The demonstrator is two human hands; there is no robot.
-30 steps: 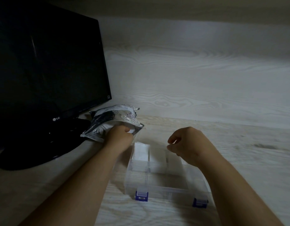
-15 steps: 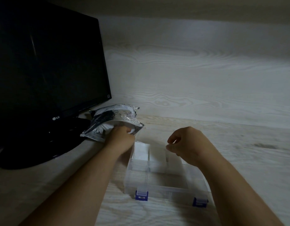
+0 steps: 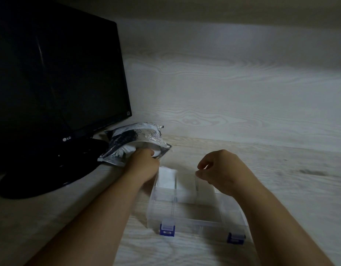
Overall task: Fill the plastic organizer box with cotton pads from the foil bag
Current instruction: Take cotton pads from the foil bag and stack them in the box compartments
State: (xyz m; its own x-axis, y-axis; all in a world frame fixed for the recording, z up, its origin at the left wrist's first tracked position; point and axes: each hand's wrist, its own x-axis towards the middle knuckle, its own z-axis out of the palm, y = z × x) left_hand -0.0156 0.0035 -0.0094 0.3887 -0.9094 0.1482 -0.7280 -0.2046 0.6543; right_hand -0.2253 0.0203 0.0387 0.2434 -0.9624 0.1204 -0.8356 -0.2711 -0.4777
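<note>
Reaches left hand (image 3: 144, 167) into foil bag (image 3: 131, 139) at far left; fingers hidden, grip unverifiable. Hovers right hand (image 3: 223, 169) over organizer box (image 3: 194, 225), fingers (image 3: 204, 162) loosely curled, empty. Risks dragging unanchored bag, scattering cotton pads (image 3: 127, 149).

The foil bag (image 3: 135, 137) is silver with black print. White cotton pads (image 3: 165, 177) fill the clear organizer box (image 3: 194, 221), which has blue latches (image 3: 167, 230). The monitor (image 3: 60, 73) is black. The worktop (image 3: 281, 179) shows pale wood grain.
</note>
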